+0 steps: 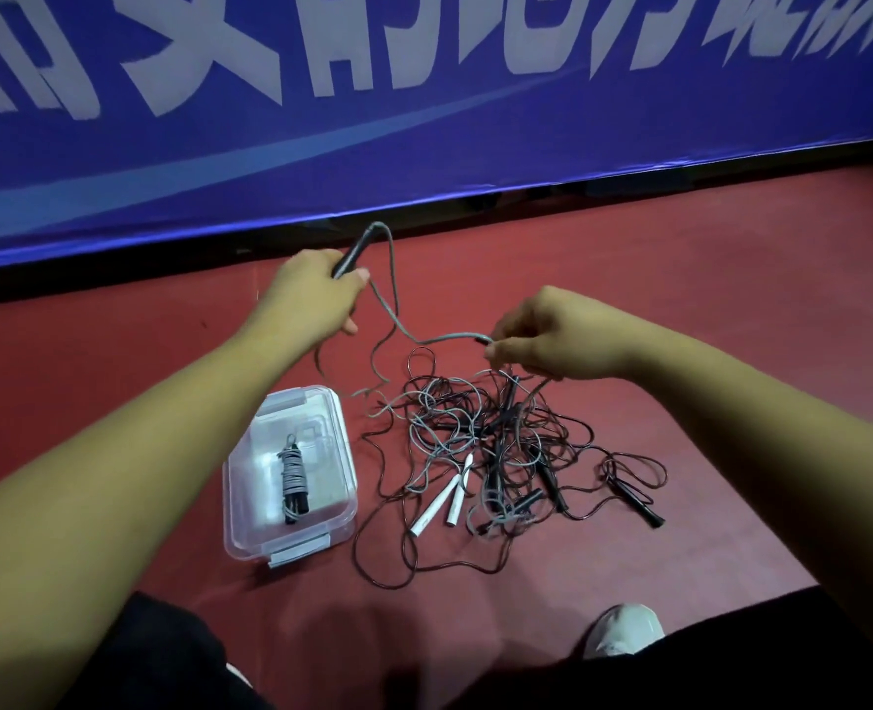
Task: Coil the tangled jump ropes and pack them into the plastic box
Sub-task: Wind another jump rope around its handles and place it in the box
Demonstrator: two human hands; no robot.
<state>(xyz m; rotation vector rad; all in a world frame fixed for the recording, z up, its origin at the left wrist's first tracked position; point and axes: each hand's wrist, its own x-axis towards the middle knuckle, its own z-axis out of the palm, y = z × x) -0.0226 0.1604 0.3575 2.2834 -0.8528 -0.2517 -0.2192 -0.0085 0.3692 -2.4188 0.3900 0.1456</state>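
At the bottom edge of the frame, a pale shoe (623,630) and dark trouser legs showed the person crouched over a red, matte floor (731,299). Just above, left of centre, sat the box (339,417), clear hard plastic with rounded corners and no lid on it; one rope bundle (291,479), grey cord wound tightly round black handles, already lay inside. Just right of the box, the tangle (495,443) spread out in thin, springy loops of dark and grey cord, with two slim white handles (447,497) side by side at its near left and a black handle (639,504) at its right edge. Higher up, the right hand (542,333) pinched a grey cord (397,310) between thumb and fingertips directly above the heap. The left hand (311,294), at centre frame, was wrapped round that cord's black grip (355,253), held upright. The step looked to be freeing a second rope, so the next move probably called for drawing the cord gently out of the loops, not yanking it, then winding it round its handles. At the top ran a blue banner (424,146) with large pale lettering.
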